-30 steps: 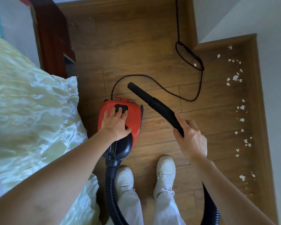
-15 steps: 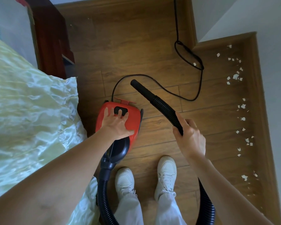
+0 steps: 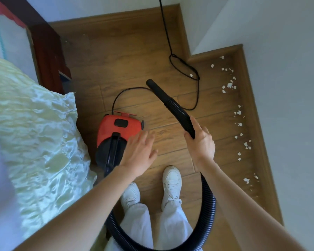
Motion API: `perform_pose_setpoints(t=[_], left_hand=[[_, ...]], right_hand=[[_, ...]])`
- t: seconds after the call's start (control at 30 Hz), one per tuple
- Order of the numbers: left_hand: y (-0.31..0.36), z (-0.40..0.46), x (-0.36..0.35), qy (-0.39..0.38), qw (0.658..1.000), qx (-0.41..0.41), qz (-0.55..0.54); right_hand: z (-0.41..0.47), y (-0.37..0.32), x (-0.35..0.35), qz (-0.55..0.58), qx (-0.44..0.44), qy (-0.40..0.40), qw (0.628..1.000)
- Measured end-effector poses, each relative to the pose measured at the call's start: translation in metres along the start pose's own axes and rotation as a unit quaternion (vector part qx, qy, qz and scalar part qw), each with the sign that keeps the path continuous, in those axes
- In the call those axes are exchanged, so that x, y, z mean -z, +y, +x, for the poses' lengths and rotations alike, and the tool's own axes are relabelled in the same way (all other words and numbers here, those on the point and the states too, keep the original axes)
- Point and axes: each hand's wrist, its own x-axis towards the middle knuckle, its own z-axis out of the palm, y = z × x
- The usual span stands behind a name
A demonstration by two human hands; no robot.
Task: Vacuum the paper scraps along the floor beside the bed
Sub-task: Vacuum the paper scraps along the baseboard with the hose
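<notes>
A small red and black vacuum cleaner [image 3: 119, 130] stands on the wooden floor beside the bed [image 3: 31, 134]. Its black ribbed hose [image 3: 172, 105] runs up and left, with the nozzle tip hanging above the floor near the cord. My right hand [image 3: 200, 142] is shut on the hose near its lower end. My left hand [image 3: 140, 153] hovers open, fingers spread, just right of the vacuum body and off it. Several white paper scraps [image 3: 240, 113] lie in a strip along the right wall's skirting.
The black power cord [image 3: 184, 69] loops across the floor and runs up the far wall. A dark wooden nightstand [image 3: 47, 57] stands at the bed's head. My white shoes [image 3: 171, 183] are below the hands. The hose curves behind my legs.
My left hand has lifted off the vacuum's top and moved right, now open above the floor. The view has pulled back, showing more wall. The right hand still holds the hose.
</notes>
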Motion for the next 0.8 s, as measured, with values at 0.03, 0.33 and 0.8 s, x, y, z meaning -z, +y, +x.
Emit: perform_pose_setpoints(t=[0.03, 0.33, 0.8], left_hand=[[0.019, -0.009, 0.005, 0.012, 0.999, -0.019, -0.03], [0.145, -0.043, -0.006, 0.004, 0.953, -0.01, -0.302], [0.25, 0.056, -0.074, 0.08, 0.931, 0.166, -0.314]], right_hand=[[-0.003, -0.001, 0.007, 0.019, -0.015, 0.002, 1.0], [0.014, 0.0, 0.037, 0.212, -0.055, -0.005, 0.976], [0.135, 0.093, 0.046, 0.183, 0.024, -0.11, 0.977]])
